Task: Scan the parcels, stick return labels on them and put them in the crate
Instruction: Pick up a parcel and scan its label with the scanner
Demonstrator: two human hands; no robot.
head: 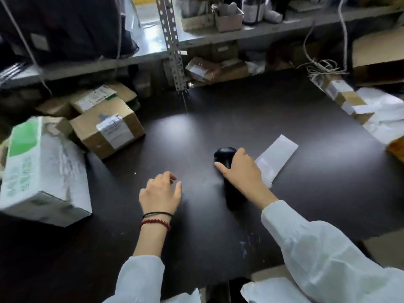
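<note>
My right hand [240,171] grips a black handheld scanner [225,156] that lies on the dark table [218,119]. My left hand [160,193] hovers over the table a little to the left, fingers loosely curled and holding nothing. A white strip of labels [277,152] lies just right of the scanner. Brown cardboard parcels with white shipping labels [109,130] are piled at the left. A larger white and green box [41,171] sits in front of them at the table's left edge. No crate is in view.
A metal shelf rack [172,51] stands along the back with boxes, bottles and dark bags on it. More parcels and white mailer bags [371,112] lie at the right. Loose string [323,66] hangs at the back right.
</note>
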